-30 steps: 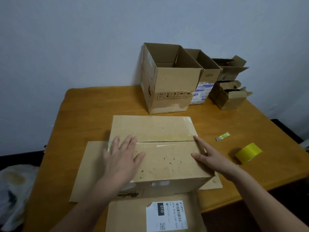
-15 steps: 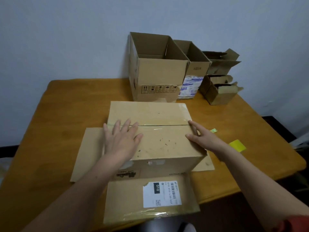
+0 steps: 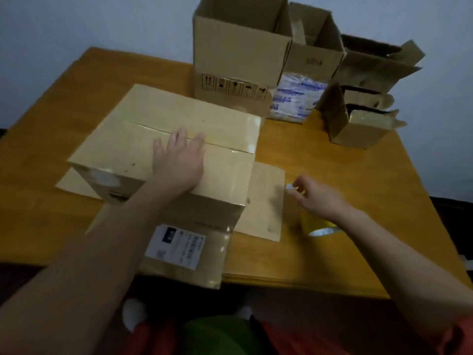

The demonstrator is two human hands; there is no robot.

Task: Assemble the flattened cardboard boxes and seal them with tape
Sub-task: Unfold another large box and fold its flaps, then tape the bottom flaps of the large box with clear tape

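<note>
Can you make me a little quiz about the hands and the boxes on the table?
1. True or false: the left hand lies flat on top of the closed box.
2. What colour is the tape roll on the table? A) yellow B) blue C) red
3. Fill the gap: the ___ hand is off the box, low over the table by the tape roll.

Key: 1 true; 2 A; 3 right, the right hand.
</note>
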